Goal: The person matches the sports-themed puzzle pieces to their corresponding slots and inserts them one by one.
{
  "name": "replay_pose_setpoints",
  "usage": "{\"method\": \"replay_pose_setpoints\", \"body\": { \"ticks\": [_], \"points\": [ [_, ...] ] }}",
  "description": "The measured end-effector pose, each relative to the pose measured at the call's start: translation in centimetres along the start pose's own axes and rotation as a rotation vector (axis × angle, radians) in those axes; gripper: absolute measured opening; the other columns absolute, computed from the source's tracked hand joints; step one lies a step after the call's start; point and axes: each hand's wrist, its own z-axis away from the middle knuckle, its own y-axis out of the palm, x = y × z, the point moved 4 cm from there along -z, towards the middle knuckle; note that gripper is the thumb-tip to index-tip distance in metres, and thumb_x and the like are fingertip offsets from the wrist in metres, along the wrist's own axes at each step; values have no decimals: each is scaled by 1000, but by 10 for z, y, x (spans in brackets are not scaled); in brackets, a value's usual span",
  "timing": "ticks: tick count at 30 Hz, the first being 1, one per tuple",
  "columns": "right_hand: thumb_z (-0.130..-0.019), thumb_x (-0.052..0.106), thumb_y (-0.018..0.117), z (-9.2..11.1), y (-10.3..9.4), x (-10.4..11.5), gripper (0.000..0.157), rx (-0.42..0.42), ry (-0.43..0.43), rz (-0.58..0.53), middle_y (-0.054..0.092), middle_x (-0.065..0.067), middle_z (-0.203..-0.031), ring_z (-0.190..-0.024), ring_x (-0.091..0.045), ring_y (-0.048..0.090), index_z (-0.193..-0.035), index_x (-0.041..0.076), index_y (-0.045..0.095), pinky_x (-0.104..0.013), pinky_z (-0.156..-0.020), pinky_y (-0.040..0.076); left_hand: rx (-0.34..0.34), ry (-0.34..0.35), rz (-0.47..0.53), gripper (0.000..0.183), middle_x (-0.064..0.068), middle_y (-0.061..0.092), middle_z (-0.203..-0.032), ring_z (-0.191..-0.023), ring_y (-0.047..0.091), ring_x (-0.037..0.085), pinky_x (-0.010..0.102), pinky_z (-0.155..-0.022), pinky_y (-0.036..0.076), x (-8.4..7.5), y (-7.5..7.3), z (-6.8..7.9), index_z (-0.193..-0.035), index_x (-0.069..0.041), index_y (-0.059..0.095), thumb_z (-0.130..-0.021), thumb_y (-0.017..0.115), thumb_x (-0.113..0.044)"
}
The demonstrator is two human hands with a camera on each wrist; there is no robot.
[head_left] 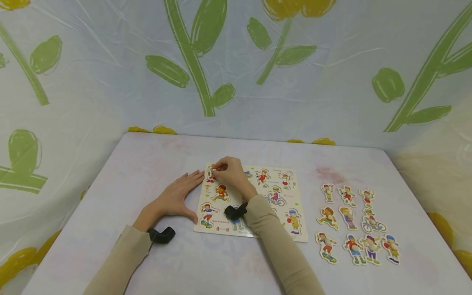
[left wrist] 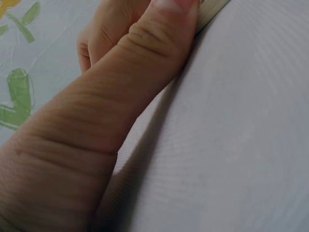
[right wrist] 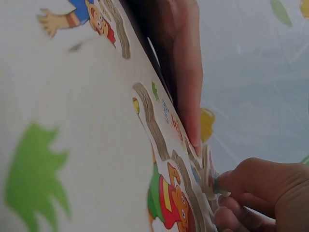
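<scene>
A wooden puzzle board printed with sporting children lies on the table. At its far left corner my right hand pinches a puzzle piece by its knob, over a cut-out. The right wrist view shows the piece between thumb and fingers, tilted at the board; whether it sits in the recess I cannot tell. My left hand lies with spread, straight fingers along the board's left edge, its fingertips and thumb touching that edge. In the left wrist view the thumb meets the board's side.
Several loose puzzle pieces, among them a runner, a cyclist and a skateboarder, lie in rows right of the board on the pale table. A flower-printed sheet hangs behind the table.
</scene>
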Motion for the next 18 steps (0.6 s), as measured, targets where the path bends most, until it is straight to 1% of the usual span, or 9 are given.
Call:
{"method": "replay_pose_setpoints", "body": {
  "ticks": [4,10,18],
  "points": [
    [-88,7,74,2,3,-2,10,-14,-44,-12,67,-5,-86,-72,-15,60,-96,3,76,-25,-64,52,-2,2,0,137,5,22,-164,-151,17,28,49,-122,13,0,0,1,-157,-8,27,-53,76,-82],
    [-89,10,73,4,7,-7,12,-17,-65,-25,64,-2,-86,-73,-14,56,-99,5,74,-24,-63,49,5,-9,-7,137,5,22,-164,-151,16,27,48,-122,13,1,1,0,-157,-8,27,-53,76,-82],
    [-89,13,75,4,9,-9,11,-6,-110,-9,65,0,-85,-70,-13,55,-98,6,75,-24,-61,48,7,-14,2,137,5,22,-164,-151,16,28,48,-122,13,1,1,1,-157,-8,27,-53,77,-81]
  ]
}}
